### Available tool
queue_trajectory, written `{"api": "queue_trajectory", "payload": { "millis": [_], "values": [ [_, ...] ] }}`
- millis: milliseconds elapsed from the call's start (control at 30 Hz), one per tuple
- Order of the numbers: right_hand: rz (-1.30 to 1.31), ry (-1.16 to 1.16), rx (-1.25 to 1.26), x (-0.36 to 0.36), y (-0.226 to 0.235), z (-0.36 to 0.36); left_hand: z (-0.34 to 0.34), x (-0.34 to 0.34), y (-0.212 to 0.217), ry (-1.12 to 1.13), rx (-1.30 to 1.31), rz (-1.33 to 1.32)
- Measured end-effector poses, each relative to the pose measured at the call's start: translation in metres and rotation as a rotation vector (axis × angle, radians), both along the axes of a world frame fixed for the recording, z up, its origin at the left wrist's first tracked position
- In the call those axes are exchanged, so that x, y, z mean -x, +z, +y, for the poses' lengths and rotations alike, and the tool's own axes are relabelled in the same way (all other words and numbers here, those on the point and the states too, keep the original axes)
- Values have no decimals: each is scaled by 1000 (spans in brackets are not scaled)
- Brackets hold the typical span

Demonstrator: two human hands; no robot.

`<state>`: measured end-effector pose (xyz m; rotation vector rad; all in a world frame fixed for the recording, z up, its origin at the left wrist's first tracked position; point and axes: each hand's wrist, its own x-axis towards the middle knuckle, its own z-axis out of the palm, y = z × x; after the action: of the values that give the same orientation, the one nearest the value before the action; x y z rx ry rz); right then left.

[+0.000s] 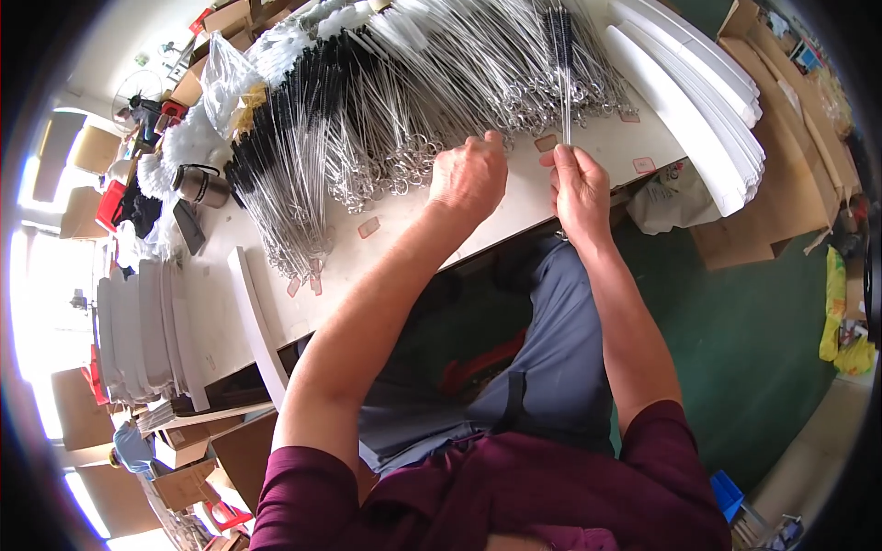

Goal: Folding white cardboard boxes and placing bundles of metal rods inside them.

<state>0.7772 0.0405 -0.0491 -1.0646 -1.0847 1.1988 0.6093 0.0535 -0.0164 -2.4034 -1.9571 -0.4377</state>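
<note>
Thin wire tube brushes with looped ends lie in a wide heap (386, 138) across the far side of the table. In my right hand (582, 188) I grip the wire handles of a few tube brushes (565, 83), held upright in the view with black bristles pointing away from me. My left hand (470, 176) is curled closed at the near edge of the heap, beside the wire loops. What its fingers pinch, if anything, is hidden. Black bristles (276, 129) show on the left part of the heap.
Stacked white sheets (689, 101) lie at the table's right end, beside a cardboard box (781, 156). On the left are a metal flask (200, 185), a dark phone-like slab (189, 228) and white strips (142, 331). Small paper tags (368, 228) lie on the white tabletop (340, 266).
</note>
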Motion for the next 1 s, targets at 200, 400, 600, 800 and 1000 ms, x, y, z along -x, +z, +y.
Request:
{"api": "queue_trajectory", "payload": {
  "millis": [200, 400, 600, 800, 1000],
  "values": [
    [-36, 8, -45, -1, -7, 1, 5, 2, 8, -130, 62, 154],
    [-8, 9, 13, 0, -1, -1, 4, 14, 16, -289, 49, 368],
    [-9, 3, 12, -1, -2, -1, -10, 30, 15, -330, -2, 224],
    [5, 11, -10, 1, -4, 1, -9, 21, 24, -209, -3, -94],
    [-119, -45, -61, 2, -4, 2, 6, -1, 17, -40, 181, 131]
  ]
}}
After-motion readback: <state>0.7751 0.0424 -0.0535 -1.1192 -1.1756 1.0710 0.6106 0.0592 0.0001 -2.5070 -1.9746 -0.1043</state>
